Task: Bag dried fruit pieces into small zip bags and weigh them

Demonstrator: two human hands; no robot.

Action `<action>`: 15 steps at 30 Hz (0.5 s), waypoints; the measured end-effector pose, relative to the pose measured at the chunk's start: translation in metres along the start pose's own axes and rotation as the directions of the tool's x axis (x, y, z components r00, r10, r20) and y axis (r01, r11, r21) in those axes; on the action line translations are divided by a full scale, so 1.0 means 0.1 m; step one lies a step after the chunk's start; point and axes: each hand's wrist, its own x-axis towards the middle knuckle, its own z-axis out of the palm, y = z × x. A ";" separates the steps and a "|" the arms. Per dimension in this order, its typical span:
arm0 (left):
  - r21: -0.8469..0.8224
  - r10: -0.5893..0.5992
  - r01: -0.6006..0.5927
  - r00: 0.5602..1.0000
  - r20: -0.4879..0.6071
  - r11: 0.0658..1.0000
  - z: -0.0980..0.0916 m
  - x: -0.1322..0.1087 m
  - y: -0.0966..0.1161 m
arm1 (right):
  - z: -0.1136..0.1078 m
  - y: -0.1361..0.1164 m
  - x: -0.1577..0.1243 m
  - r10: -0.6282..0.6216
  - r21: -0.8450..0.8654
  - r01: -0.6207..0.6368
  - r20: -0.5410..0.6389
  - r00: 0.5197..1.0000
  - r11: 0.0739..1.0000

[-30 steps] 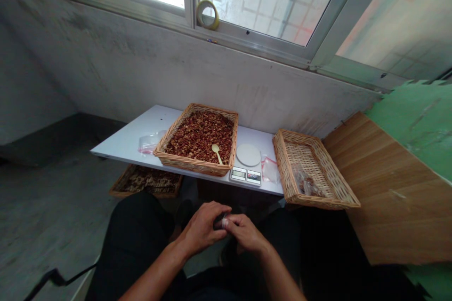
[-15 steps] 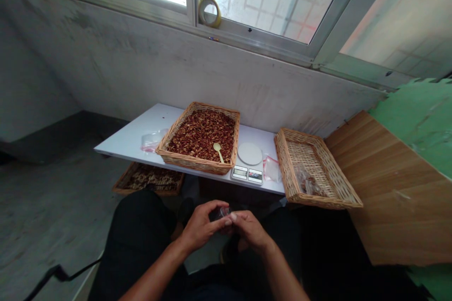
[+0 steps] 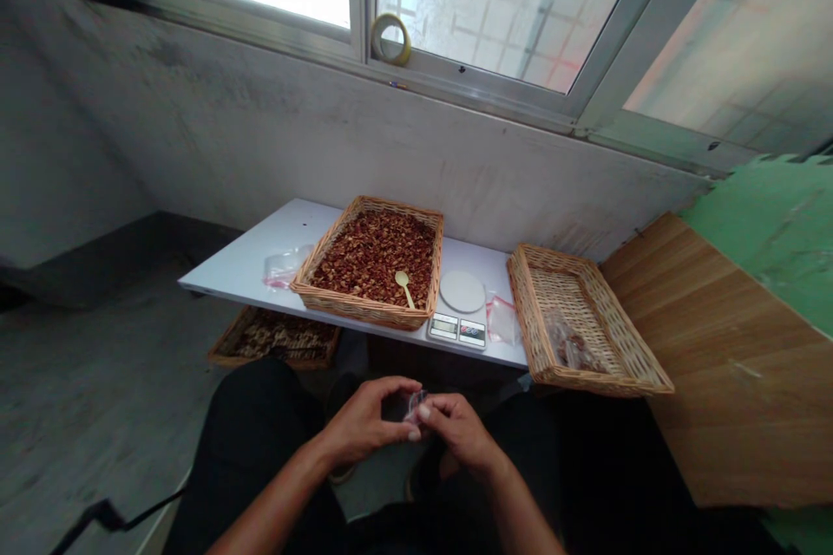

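A small clear plastic bag (image 3: 414, 406) with a reddish edge is between my hands, above my lap. My right hand (image 3: 461, 432) pinches it between thumb and fingers. My left hand (image 3: 364, 418) curves in a C, its thumb and forefinger tips at the bag's other side; part of the bag is hidden by the fingers. Beyond them on the white table stands a wicker basket (image 3: 364, 309) of brown, nut-like pieces (image 3: 377, 251), with a pale yellow spoon (image 3: 403, 286) lying on top. To its right is a white kitchen scale (image 3: 462, 291) with a bare round plate.
Clear bags with red edges (image 3: 501, 319) lie right of the scale, and more bags (image 3: 283, 267) left of the basket. A second wicker basket (image 3: 530, 316) holds filled bags (image 3: 573, 345). Under the table sits another tray (image 3: 225, 351). A wooden board (image 3: 729, 364) leans at the right.
My left thumb and forefinger have spread wider around the bag, and the hands have shifted slightly. The bag shows more between them. The view has tilted up a little.
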 end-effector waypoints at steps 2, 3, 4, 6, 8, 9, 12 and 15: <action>0.012 0.036 -0.036 0.999 -0.002 0.999 -0.03 0.01 0.07 | 0.01 -0.05 0.01 -0.014 -0.031 0.014 -0.002 1.000 0.999; 0.021 0.055 -0.055 0.998 -0.007 0.998 -0.04 0.02 0.10 | 0.02 -0.08 0.02 -0.020 -0.040 0.020 -0.004 1.000 0.999; 0.031 0.070 -0.069 0.997 -0.016 0.997 -0.06 0.02 0.12 | 0.02 -0.11 0.03 -0.026 -0.046 0.026 -0.006 1.000 0.999; 0.046 0.089 -0.087 0.995 -0.044 0.995 -0.10 0.04 0.17 | 0.04 -0.16 0.04 -0.042 -0.039 0.041 -0.012 0.999 0.998; 0.056 0.101 -0.097 0.992 -0.079 0.994 -0.15 0.06 0.21 | 0.05 -0.20 0.07 -0.058 -0.003 0.058 -0.030 0.998 0.998; 0.062 0.109 -0.103 0.990 -0.095 0.993 -0.19 0.07 0.23 | 0.06 -0.22 0.09 -0.066 0.015 0.067 -0.045 0.997 0.998; 0.077 0.128 -0.121 0.986 -0.107 0.990 -0.29 0.12 0.27 | 0.10 -0.30 0.16 -0.096 0.036 0.100 -0.093 0.991 0.994; 0.076 0.128 -0.122 0.988 -0.086 0.990 -0.36 0.15 0.31 | 0.15 -0.40 0.23 -0.131 0.039 0.136 -0.111 0.985 0.990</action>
